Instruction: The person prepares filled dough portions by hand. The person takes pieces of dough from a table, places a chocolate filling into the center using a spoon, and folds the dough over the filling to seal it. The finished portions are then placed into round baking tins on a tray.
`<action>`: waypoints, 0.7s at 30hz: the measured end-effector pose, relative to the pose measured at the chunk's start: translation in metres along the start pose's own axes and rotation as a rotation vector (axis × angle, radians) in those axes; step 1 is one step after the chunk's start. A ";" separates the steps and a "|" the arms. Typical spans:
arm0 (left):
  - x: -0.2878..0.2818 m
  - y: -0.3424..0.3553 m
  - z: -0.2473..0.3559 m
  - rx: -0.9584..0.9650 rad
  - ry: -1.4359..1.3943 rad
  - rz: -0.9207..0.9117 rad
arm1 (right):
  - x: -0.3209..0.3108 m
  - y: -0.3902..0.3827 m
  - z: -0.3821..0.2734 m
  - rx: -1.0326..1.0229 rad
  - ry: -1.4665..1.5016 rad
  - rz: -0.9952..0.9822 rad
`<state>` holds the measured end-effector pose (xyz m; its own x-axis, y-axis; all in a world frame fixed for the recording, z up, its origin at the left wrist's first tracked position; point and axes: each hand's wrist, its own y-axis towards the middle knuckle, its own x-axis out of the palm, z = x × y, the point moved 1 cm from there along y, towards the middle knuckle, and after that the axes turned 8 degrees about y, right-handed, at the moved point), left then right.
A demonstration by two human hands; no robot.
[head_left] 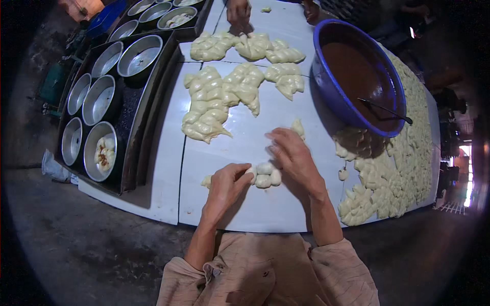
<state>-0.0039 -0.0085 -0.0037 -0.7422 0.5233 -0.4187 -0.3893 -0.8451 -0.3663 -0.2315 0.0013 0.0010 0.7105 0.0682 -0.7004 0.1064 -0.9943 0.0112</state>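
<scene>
The white table (255, 209) before you is the largest item. Along its right side lies a broad spread of pale dough (403, 168), divided into small lumps. At left stands a dark tray (133, 115) bearing round metal tins (97, 102); the nearest tin holds dough pieces (105, 154) streaked brown. A blue basin (326, 97) of brown liquid (352, 66) stands right of centre, a thin dark handle (383, 110) leaning out of it. Ahead of you lie lumpy dough slabs (206, 102), with another person's hand (238, 14) at the farthest row.

Your right hand (293, 153) is unclenched: fingers spread, nothing visible in them, just beyond and to the right of the dough cluster (265, 175). Your left hand (229, 184) meets the cluster's left end with thumb and forefinger; whether that grip pinches or merely rests, I cannot tell. The cluster sits on the table between your hands, its rounded pieces packed side by side.

Judged by its look, the cluster is light, soft and easily dented, with a smooth skin. It is best cupped low at both ends with flat fingers; a pinch on one piece may stretch it. A small dough scrap (297, 126) lies just beyond your right hand.
</scene>
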 end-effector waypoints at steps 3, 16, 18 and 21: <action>-0.001 -0.003 0.002 0.068 0.086 0.045 | -0.013 0.008 0.007 0.195 -0.113 0.334; 0.029 0.043 0.077 0.348 0.083 0.105 | -0.006 -0.015 0.001 0.394 1.322 0.340; 0.029 0.042 0.082 0.287 -0.015 0.083 | -0.012 -0.023 -0.008 0.423 1.498 0.315; 0.032 0.044 0.077 0.250 -0.132 0.096 | -0.016 -0.027 -0.018 0.421 1.343 0.303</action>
<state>-0.0866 -0.0375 0.0312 -0.8402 0.4350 -0.3238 -0.4243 -0.8992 -0.1070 -0.2338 0.0289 0.0249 0.7990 -0.3577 0.4834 -0.2059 -0.9180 -0.3389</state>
